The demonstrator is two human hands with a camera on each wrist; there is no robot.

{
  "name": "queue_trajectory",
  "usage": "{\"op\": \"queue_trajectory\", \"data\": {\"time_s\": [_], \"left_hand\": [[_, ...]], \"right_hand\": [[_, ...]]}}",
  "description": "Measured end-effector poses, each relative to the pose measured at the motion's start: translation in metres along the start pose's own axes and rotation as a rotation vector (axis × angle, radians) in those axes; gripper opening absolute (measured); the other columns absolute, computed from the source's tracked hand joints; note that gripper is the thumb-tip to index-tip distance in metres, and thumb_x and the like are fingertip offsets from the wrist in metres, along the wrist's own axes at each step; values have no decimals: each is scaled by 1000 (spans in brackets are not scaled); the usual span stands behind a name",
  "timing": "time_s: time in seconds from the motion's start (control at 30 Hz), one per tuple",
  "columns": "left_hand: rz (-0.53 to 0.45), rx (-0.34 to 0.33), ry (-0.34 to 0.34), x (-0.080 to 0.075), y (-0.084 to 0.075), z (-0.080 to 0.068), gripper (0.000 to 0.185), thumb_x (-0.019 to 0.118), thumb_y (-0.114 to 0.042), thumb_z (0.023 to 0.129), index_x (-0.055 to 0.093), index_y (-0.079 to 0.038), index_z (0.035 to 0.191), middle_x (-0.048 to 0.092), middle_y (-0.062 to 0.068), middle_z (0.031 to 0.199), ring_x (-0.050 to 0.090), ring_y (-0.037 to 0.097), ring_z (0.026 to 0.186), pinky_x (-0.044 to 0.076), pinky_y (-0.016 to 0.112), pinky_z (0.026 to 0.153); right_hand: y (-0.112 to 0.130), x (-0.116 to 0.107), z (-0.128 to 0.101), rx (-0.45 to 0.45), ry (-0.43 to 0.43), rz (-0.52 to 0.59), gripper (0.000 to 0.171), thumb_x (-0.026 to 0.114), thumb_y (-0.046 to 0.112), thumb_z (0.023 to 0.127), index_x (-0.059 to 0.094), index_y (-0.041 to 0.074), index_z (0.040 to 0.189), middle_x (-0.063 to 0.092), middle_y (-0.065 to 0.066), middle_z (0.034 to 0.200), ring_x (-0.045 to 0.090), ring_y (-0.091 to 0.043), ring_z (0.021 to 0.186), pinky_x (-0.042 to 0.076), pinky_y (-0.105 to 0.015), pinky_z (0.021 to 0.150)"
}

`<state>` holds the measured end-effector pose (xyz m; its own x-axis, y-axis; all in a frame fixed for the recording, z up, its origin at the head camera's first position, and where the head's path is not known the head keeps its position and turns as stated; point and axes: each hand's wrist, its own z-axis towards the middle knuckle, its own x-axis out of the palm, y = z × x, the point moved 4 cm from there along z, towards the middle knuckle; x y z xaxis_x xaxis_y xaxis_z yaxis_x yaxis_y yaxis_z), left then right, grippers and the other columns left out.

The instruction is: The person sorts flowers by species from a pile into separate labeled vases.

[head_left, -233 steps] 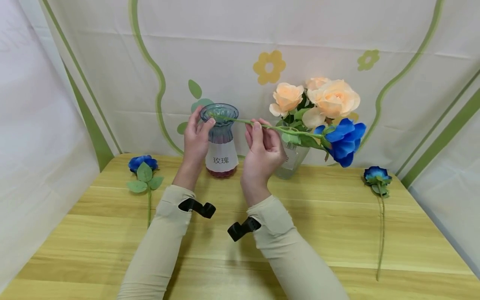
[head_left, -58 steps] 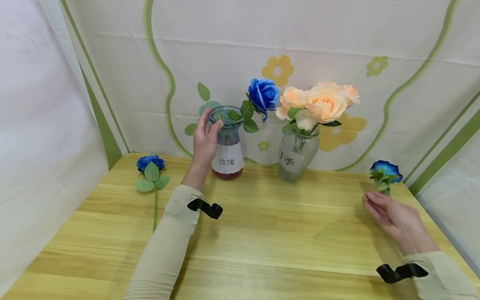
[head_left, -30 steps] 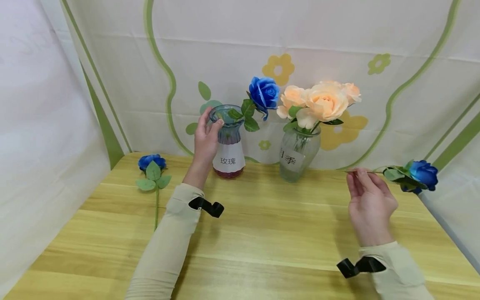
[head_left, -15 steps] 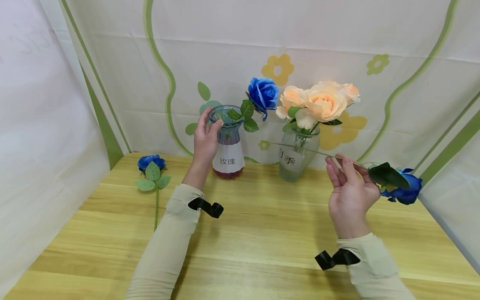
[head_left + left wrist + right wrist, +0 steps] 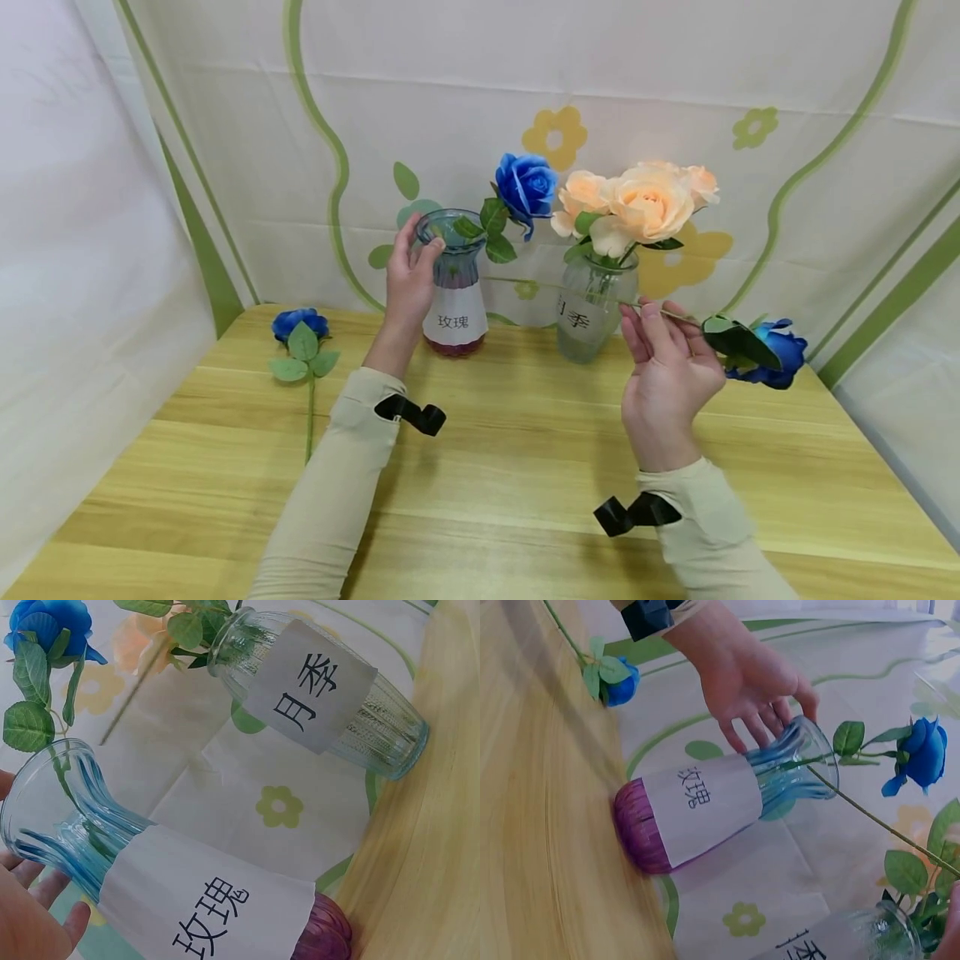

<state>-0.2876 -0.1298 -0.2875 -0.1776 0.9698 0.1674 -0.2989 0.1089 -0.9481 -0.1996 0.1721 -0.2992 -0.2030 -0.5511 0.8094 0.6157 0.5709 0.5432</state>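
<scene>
My left hand grips the neck of a blue-to-purple glass vase, thumb at its rim. The vase stands upright on the table with a white paper label. One blue rose stands in it, leaning right. My right hand pinches the stem of another blue rose, its bloom to the right. That long stem points left, its cut end near the blue vase but apart from it in the left wrist view. A third blue rose lies on the table at left.
A clear glass vase with a paper label stands to the right of the blue one, holding several peach flowers. The held stem crosses in front of it. A printed cloth backdrop rises behind the wooden table.
The blue rose earlier held at the vase's mouth now stands in it. My right hand has lifted another rose from the table's right side and brought it leftward. The left hand stays on the vase.
</scene>
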Motion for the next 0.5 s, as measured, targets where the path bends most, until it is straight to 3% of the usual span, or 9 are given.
{"op": "queue_trajectory", "data": {"time_s": [0.2, 0.5], "left_hand": [[-8, 1, 1, -1, 1, 1, 65, 58, -28, 108, 33, -23, 167, 26, 2, 176, 28, 24, 164, 27, 43, 134], [-5, 4, -3, 0, 1, 1, 65, 58, -28, 108, 33, -23, 167, 26, 2, 177, 25, 26, 165, 25, 43, 134]], "right_hand": [[-5, 15, -12, -19, 42, 3, 34, 85, -4, 85, 68, -20, 109, 79, -23, 91, 82, -30, 81, 66, -33, 74], [-12, 36, -24, -3, 72, 43, 27, 81, -2, 90, 69, -18, 109, 78, -23, 94, 82, -30, 84, 67, -33, 77]]}}
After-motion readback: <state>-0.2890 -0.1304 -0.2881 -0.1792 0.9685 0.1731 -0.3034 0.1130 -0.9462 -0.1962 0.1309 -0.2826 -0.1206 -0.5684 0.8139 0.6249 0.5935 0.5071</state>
